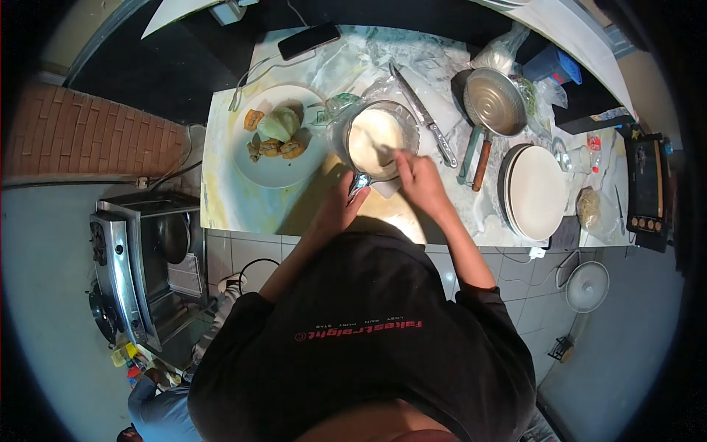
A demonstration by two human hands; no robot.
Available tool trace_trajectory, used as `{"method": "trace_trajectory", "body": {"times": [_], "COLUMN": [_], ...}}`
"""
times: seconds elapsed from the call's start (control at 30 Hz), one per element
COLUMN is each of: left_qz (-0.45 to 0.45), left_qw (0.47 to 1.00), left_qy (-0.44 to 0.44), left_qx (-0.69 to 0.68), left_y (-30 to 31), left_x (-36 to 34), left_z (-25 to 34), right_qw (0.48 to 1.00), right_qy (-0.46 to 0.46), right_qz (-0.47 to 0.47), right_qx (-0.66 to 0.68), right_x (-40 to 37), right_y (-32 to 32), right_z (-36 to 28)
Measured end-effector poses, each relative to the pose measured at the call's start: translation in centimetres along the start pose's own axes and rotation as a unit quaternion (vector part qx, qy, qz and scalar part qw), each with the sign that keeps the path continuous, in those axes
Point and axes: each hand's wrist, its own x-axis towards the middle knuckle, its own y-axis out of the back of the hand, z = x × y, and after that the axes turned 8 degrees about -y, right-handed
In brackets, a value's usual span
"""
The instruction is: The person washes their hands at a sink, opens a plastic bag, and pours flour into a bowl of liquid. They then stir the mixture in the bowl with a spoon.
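A clear glass jug (414, 122) holding cream-coloured batter (374, 134) stands near the middle of the counter. My left hand (345, 205) is closed around the jug's handle (359, 183) at the side nearest me. Over the jug's near right rim, my right hand (423, 183) is closed on a thin stirring utensil (384, 149) that dips into the batter; its exact kind is hard to make out. Left of the jug, a large white plate (258, 168) bears a pale green cabbage piece (279, 124) and several orange-brown food pieces (293, 149).
A long knife (423, 112) lies right of the jug, beside a saucepan (495, 103) with a wooden handle. Stacked white plates (539, 193) and an oven (648, 184) stand further right. A phone (309, 42) lies at the back. Another person (163, 405) is low at left, near a stove (118, 250).
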Motion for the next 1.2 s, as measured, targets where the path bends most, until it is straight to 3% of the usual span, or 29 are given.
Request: {"method": "trace_trajectory", "body": {"times": [0.17, 0.23, 0.33, 0.47, 0.6, 0.7, 0.8, 0.9, 1.0, 1.13, 1.2], "left_qz": [-0.019, -0.014, 0.011, 0.0, 0.001, 0.025, 0.017, 0.003, -0.003, -0.008, 0.005], "left_qw": [0.998, 0.998, 1.0, 1.0, 0.999, 0.999, 0.999, 1.0, 1.0, 1.0, 0.999], "left_qy": [0.04, 0.037, 0.005, 0.014, 0.021, -0.039, -0.005, -0.027, -0.004, 0.007, -0.018], "left_qx": [0.033, 0.038, 0.029, 0.017, 0.029, 0.0, -0.033, 0.004, 0.01, -0.003, -0.038], "left_y": [1.0, 1.0, 0.8, 1.0, 1.6, 0.8, -0.1, 0.4, 1.0, 0.7, -0.3], "left_x": [0.1, -0.1, -0.1, 0.1, 0.4, 0.2, -0.2, -0.2, -0.1, 0.0, -0.2], "left_z": [-0.2, -0.3, 0.1, 0.0, 0.1, 0.2, 0.5, 0.2, 0.2, 0.5, -0.2], "right_qw": [0.996, 0.994, 0.99, 0.991, 0.996, 0.993, 0.983, 0.998, 0.996, 0.991, 0.998], "right_qy": [0.011, -0.09, -0.128, -0.105, -0.083, -0.09, -0.122, -0.019, -0.021, -0.078, -0.044], "right_qz": [0.055, -0.038, -0.054, -0.01, -0.008, -0.053, -0.085, 0.041, 0.044, -0.059, -0.05], "right_qx": [-0.067, -0.042, 0.011, 0.079, 0.006, 0.053, 0.105, 0.039, -0.075, -0.089, 0.012], "right_x": [0.6, -1.2, -2.0, 1.1, -0.3, -1.8, -0.7, 1.7, 0.8, -2.5, -2.5], "right_y": [1.6, 2.5, 1.7, 1.5, 2.0, 0.1, -0.9, -0.3, 1.7, 1.4, 0.4], "right_z": [3.0, 2.4, 2.9, 6.3, 3.5, 2.6, 1.8, 1.9, 1.8, 2.2, 0.3]}}
